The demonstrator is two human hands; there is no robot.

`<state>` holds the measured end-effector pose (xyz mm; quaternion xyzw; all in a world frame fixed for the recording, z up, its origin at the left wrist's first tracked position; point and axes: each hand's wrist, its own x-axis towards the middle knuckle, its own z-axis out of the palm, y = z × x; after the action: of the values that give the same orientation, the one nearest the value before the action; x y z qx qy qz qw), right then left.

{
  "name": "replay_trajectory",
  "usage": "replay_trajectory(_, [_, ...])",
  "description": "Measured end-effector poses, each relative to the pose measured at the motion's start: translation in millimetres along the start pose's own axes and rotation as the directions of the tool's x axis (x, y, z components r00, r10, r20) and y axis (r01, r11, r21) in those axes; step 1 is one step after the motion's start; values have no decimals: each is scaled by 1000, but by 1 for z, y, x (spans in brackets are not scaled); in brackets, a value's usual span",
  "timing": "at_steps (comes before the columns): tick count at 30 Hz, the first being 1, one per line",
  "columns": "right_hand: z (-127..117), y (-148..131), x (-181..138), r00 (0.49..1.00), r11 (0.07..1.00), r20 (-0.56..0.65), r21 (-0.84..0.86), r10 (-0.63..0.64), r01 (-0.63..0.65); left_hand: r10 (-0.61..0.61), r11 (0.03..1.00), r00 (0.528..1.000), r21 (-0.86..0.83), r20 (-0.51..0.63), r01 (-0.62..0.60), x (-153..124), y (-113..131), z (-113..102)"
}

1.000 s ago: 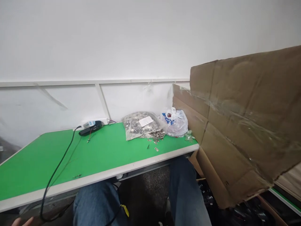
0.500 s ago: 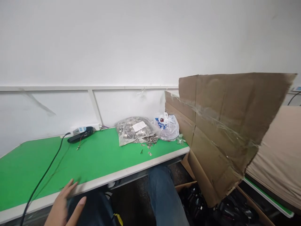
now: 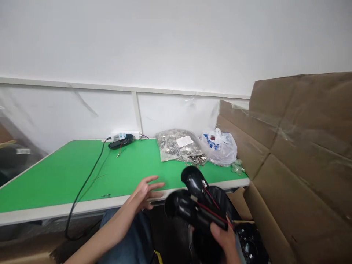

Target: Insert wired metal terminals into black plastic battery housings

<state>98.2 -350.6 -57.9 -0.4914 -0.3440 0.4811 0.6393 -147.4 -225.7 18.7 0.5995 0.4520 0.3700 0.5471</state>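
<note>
My right hand [image 3: 226,236] is closed around the narrow ends of several glossy black plastic housings [image 3: 194,181]. Their rounded, cup-like ends point up and left, and thin red wires run along them. They are held above my lap, near the front edge of the green table [image 3: 132,172]. To the left, my left hand [image 3: 145,191] is empty, its fingers spread over the table's front edge and apart from the housings. A clear bag of small metal parts [image 3: 178,145] lies farther back, with loose metal pieces at its mouth.
A white plastic bag [image 3: 221,148] stands right of the metal parts. A cardboard sheet [image 3: 310,146] walls off the right side. Black parts lie in a box [image 3: 249,242] below. A black device [image 3: 121,142] sits by the power strip, whose cable [image 3: 89,178] crosses the table.
My right hand has come into view holding the black housings. My left hand has moved right and up. The view has turned left, shifting the table's items rightward.
</note>
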Motion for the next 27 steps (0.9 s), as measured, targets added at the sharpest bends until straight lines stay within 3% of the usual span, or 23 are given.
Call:
replay_trajectory(1, [22,-10,22,998,993,-46,114,-34,40,8,992,999,-128,43,-2,14,13,5])
replay_trajectory(4, [89,-46,94,993,914,-104,394,-63,99,109,918,994,-385,5,-98,73,54,4])
replay_trajectory(7, [139,-73,168,991,912,97,408,-91,44,71,848,994,-530,84,-15,141,77,-23])
replay_trajectory(9, [160,-79,215,969,938,230,348,-91,6,34,806,996,-592,88,25,179,75,-44])
replay_trajectory(12, [177,-74,271,942,986,335,154,17,-72,-24,772,999,-636,-32,-2,219,53,-68])
replay_trajectory(16, [190,-55,308,897,994,430,-16,104,-108,-9,759,988,-644,-154,-93,244,24,-89])
replay_trajectory(18, [197,-45,315,888,994,447,-46,109,-99,9,834,952,-523,-307,-177,249,17,-95])
replay_trajectory(19, [201,-39,317,889,995,447,-58,100,-83,39,890,905,-398,-423,-224,250,15,-98])
replay_trajectory(21, [209,-27,320,901,996,429,-87,61,-26,202,959,747,-27,-633,-283,250,12,-99])
replay_trajectory(22, [213,-22,320,909,995,415,-102,35,9,321,944,666,174,-674,-279,249,11,-99])
replay_trajectory(23, [216,-16,321,914,992,406,-120,9,44,434,900,610,348,-663,-262,248,10,-98])
replay_trajectory(24, [219,-12,322,915,987,402,-142,-11,74,526,840,584,486,-618,-242,247,9,-97])
replay_trajectory(27, [223,-8,322,905,955,425,-266,-9,135,673,632,598,759,-435,-160,242,9,-94])
